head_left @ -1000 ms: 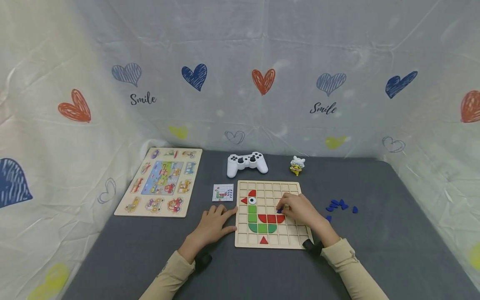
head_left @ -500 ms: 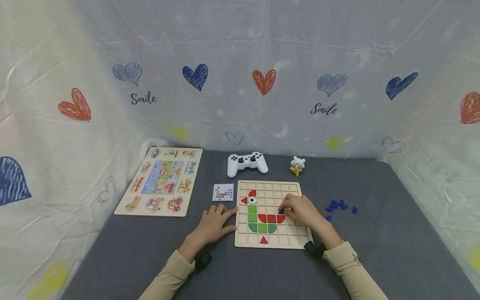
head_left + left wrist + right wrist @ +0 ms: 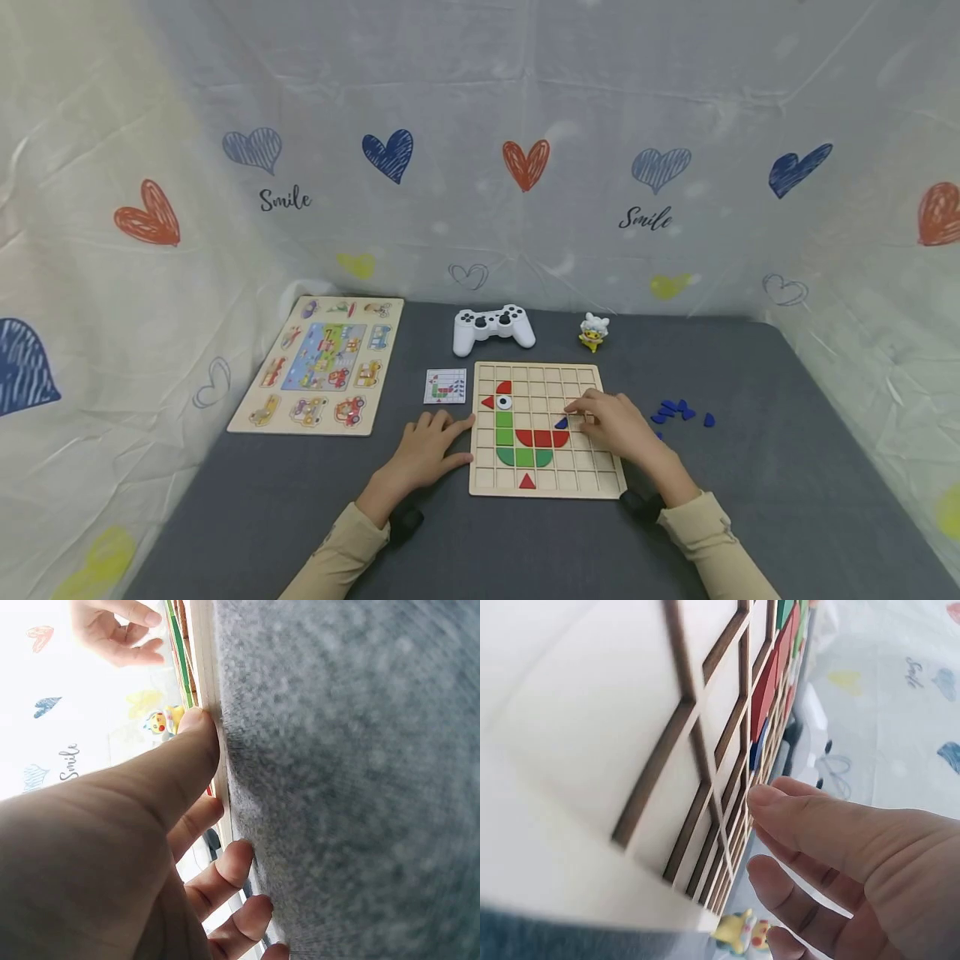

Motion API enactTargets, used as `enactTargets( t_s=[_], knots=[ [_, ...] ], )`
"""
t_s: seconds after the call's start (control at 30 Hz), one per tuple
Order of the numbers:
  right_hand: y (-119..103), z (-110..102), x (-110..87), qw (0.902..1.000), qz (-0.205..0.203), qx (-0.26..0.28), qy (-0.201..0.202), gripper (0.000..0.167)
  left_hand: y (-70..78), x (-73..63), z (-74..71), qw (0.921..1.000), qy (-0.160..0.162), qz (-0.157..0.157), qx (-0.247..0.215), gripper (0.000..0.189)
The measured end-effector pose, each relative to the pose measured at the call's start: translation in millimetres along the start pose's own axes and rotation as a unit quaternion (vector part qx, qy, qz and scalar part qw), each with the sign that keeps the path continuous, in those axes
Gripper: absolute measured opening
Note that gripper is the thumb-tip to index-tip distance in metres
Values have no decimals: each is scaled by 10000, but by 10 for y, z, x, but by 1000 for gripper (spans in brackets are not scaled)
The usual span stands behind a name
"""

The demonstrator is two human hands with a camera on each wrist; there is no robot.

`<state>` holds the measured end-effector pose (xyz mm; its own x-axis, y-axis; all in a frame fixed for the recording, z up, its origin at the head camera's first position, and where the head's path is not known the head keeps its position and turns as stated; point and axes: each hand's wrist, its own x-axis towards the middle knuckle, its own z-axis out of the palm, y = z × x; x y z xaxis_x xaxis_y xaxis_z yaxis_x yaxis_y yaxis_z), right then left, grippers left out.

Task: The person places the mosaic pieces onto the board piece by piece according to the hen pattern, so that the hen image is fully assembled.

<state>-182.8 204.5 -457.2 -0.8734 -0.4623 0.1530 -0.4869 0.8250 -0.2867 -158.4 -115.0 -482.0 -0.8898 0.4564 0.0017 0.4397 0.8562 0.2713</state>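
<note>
A wooden grid board (image 3: 588, 483) bears flat red, green and white pieces in a bird-like pattern. One blue piece (image 3: 561, 423) lies in a cell just above the red row (image 3: 542, 437); it also shows as a blue sliver (image 3: 758, 746) in the right wrist view. Just right of that piece, my right hand (image 3: 621, 429) hovers over the board, fingers loosely bent and holding nothing. My left hand (image 3: 422, 450) rests against the board's left edge, its thumb (image 3: 176, 761) and fingers spread along the rim.
Several loose blue pieces (image 3: 667, 410) lie right of the board. A small pattern card (image 3: 446, 387) sits at its upper left. Behind stand a white game controller (image 3: 493, 327) and a small figurine (image 3: 593, 332). A vehicle puzzle board (image 3: 318, 367) occupies the far left.
My right hand has let go of the blue piece and drawn back to the right, leaving the piece in its cell. The left hand stays put at the board's edge.
</note>
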Motion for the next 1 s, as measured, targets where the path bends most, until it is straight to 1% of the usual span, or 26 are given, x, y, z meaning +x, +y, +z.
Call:
enactTargets(
  t_s=[0.17, 0.4, 0.53, 0.77, 0.93, 1.0],
  knots=[
    [110, -58, -124, 9998, 162, 3, 70, 23, 10, -9, -13, 10000, 29, 3, -86, 60],
    [304, -163, -315, 9991, 349, 130, 184, 23, 4, -5, 0, 10000, 34, -2, -52, 60],
    [427, -236, -429, 9983, 513, 117, 236, 23, 5, -5, 1, 10000, 34, -15, -73, 60],
    [595, -355, -588, 9971, 659, 15, 368, 23, 6, -6, 2, 10000, 32, -18, -52, 60],
    [650, -391, -661, 9960, 850, -128, 245, 21, 5, -1, 3, 10000, 29, -19, -33, 60],
    [661, -401, -686, 9941, 1070, -70, 129, 20, 4, -1, 7, 10000, 43, -14, 1, 60]
  ],
)
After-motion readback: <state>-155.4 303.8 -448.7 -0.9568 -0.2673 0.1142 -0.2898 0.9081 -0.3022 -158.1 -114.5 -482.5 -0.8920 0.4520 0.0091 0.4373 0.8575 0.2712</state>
